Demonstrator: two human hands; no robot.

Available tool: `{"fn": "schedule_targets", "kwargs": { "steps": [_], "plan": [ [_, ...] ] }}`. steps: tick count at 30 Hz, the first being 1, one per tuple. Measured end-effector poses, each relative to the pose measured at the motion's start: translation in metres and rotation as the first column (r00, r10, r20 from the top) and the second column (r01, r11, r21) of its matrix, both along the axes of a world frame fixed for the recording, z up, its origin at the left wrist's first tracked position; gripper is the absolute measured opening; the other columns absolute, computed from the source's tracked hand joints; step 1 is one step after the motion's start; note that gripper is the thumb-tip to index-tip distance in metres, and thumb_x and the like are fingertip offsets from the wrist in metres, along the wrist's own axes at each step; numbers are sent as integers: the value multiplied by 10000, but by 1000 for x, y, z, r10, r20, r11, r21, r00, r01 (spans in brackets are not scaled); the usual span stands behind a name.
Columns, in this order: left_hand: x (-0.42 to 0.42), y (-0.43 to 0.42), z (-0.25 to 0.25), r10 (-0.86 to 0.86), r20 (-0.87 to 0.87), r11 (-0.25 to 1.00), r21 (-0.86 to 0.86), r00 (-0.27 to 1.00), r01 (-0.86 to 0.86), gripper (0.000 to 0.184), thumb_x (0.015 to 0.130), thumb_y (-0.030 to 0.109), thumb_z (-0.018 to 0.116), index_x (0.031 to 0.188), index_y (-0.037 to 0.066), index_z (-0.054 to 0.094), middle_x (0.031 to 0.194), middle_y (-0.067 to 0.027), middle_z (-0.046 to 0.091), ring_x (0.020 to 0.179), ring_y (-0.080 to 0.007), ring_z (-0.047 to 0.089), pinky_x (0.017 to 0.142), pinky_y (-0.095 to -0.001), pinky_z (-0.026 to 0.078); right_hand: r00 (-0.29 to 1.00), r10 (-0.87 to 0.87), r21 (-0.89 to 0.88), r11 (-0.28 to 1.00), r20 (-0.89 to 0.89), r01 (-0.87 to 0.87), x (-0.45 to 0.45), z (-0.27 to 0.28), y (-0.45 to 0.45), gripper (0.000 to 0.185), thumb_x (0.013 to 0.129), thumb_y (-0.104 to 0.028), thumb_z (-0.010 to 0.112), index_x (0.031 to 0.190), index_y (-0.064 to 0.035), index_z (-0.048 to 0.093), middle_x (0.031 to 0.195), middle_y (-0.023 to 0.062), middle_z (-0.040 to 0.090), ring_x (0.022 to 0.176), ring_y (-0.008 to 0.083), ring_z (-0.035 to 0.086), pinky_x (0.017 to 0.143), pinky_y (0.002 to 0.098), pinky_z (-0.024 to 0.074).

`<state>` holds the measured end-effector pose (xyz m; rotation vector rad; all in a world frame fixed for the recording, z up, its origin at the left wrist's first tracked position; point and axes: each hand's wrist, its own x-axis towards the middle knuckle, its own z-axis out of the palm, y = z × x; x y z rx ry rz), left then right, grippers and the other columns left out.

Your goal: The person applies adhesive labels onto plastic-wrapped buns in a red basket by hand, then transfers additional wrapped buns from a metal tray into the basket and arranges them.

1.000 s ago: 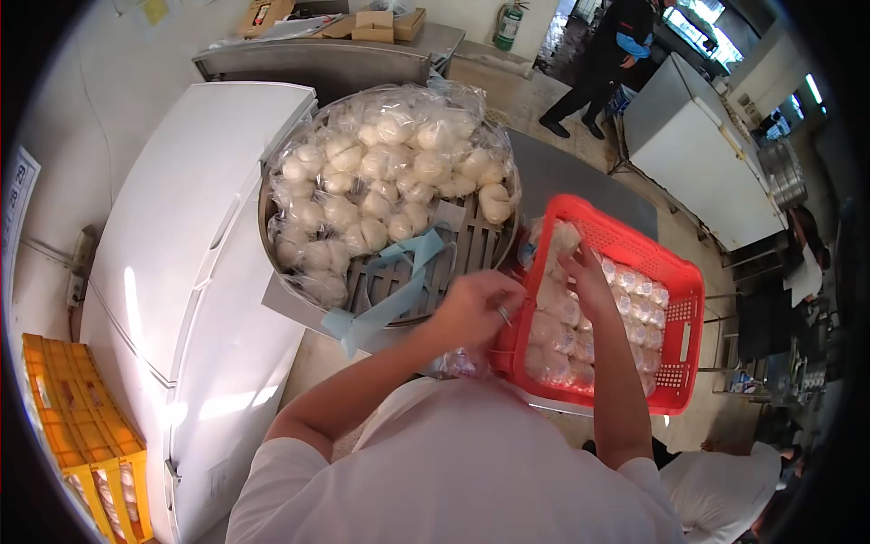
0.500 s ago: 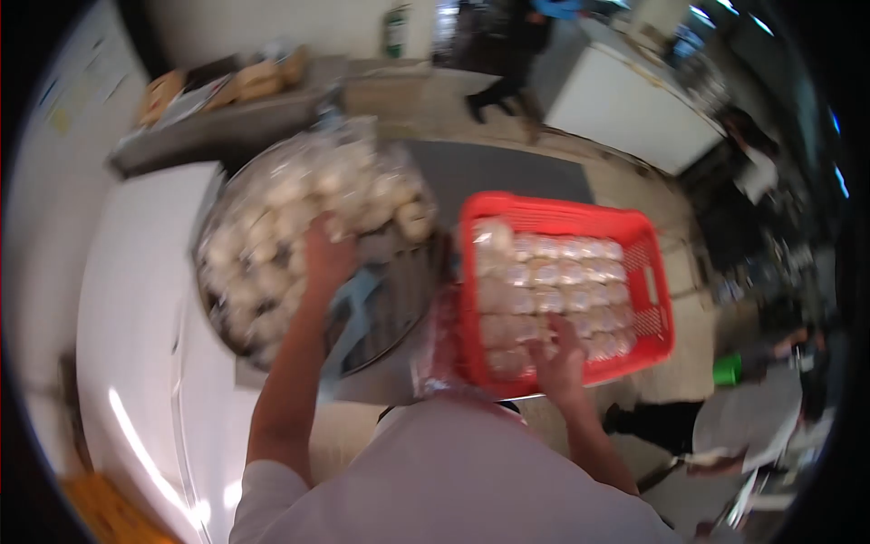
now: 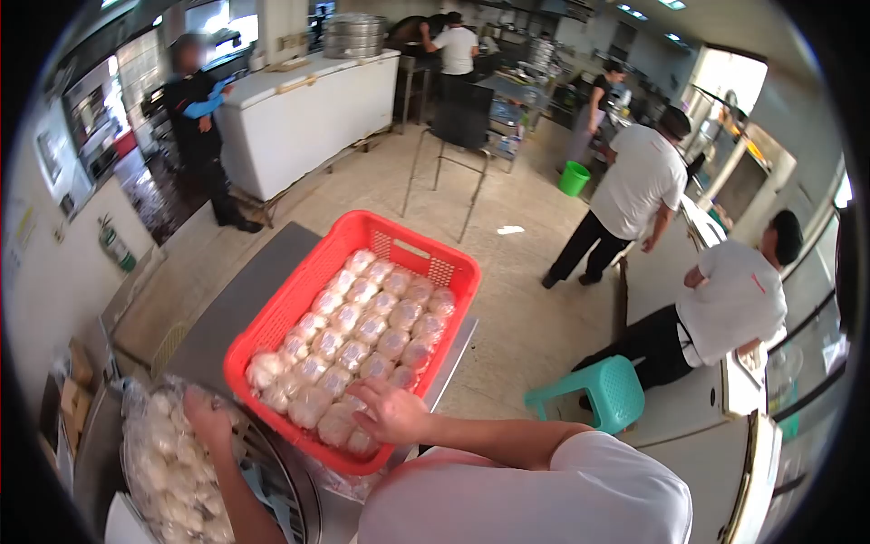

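My right hand [image 3: 397, 412] is over the near side of a red plastic basket [image 3: 243, 349], its fingers apart at the packed buns. Rows of pale round buns in clear wrapping [image 3: 353, 317] fill the basket. At lower left, my left hand [image 3: 208, 419] is at the edge of a plastic bag of white buns [image 3: 168, 462]. Its fingers are mostly hidden, so their grip does not show. The bag lies in a round metal tray with slats [image 3: 313, 494], beside a light blue strip [image 3: 272, 503] near my left forearm.
Basket and tray share a grey table [image 3: 263, 263]. A teal stool [image 3: 616, 394] stands at right, near two people in white shirts [image 3: 648, 168]. Farther off are a white chest freezer [image 3: 308, 118], a black chair [image 3: 462, 118], a green bucket [image 3: 573, 179] and other people.
My view has swung right and up, bringing more of the room into sight. Basket and tray now appear farther left. My left hand remains at the bagged buns, my right at the basket.
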<state>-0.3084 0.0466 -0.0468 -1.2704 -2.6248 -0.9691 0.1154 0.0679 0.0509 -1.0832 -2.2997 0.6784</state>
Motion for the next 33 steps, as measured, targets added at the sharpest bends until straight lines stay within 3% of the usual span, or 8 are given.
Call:
{"fn": "schedule_targets", "kwargs": {
  "steps": [9, 10, 13, 16, 19, 28, 31, 33],
  "plan": [
    [-43, 36, -33, 116, 212, 988, 78, 970, -136, 780, 823, -15, 612, 1534, -129, 312, 1537, -321, 438, 1441, -425, 439, 1224, -434, 324, 1000, 21, 22, 1000, 4, -21, 2, -7, 4, 420, 930, -241, 673, 1304, -67, 595, 1189, 127, 627, 1002, 326, 687, 737, 439, 603],
    [-49, 38, -42, 98, 150, 981, 150, 984, -120, 682, 841, -1, 616, 1485, -112, 420, 1481, -319, 500, 1369, -436, 512, 1168, -449, 388, 1000, 17, 54, 998, 0, -17, 2, -9, 4, 423, 933, -258, 677, 1309, -80, 601, 1175, 115, 633, 951, 317, 702, 693, 431, 608],
    [-79, 39, -57, 108, 35, 994, 5, 994, -108, 557, 852, 8, 612, 1399, -77, 553, 1363, -301, 593, 1272, -432, 585, 1082, -457, 452, 1000, 21, 73, 997, -19, -19, 3, -8, 5, 412, 929, -250, 684, 1292, -74, 603, 1171, 112, 635, 928, 315, 705, 662, 432, 608],
    [-71, 30, -49, 142, -33, 984, -101, 989, -145, 411, 864, 20, 598, 1266, -39, 663, 1206, -249, 670, 1135, -403, 650, 989, -443, 498, 999, 49, -29, 998, 15, -49, 2, -2, 6, 383, 916, -193, 667, 1253, -26, 598, 1145, 142, 616, 1057, 322, 665, 780, 437, 598],
    [-73, 21, -41, 1, 52, 995, -103, 999, 4, 324, 877, 15, 575, 1176, -40, 687, 1103, -209, 693, 1061, -354, 666, 950, -414, 507, 998, 54, 34, 998, -28, -53, 2, -7, 7, 385, 905, -179, 669, 1243, -10, 598, 1118, 147, 621, 1048, 321, 664, 777, 433, 596],
    [-69, -8, -41, 200, 317, 877, 363, 927, -314, 190, 980, 74, 547, 1076, 2, 694, 1158, -118, 746, 1013, -218, 668, 918, -356, 515, 990, 107, 92, 991, -93, -98, 2, -13, 13, 348, 905, -212, 698, 1204, -44, 637, 1150, 116, 668, 941, 303, 709, 688, 422, 607],
    [-20, -19, 6, -11, 595, 749, 537, 804, -387, 202, 1022, 118, 526, 1125, 12, 665, 1220, -118, 724, 1059, -213, 653, 955, -341, 507, 986, 144, 56, 989, -78, -140, 4, -12, 14, 374, 912, -224, 690, 1235, -47, 624, 1177, 118, 656, 941, 316, 707, 684, 438, 606],
    [30, -19, 55, -100, 605, 685, 618, 790, -386, 178, 1034, 129, 515, 1107, 37, 648, 1193, -107, 714, 1024, -204, 638, 946, -340, 500, 980, 181, -24, 983, -82, -184, 6, -11, 17, 421, 916, -242, 685, 1280, -47, 602, 1194, 123, 644, 962, 327, 701, 728, 436, 607]
  ]
}}
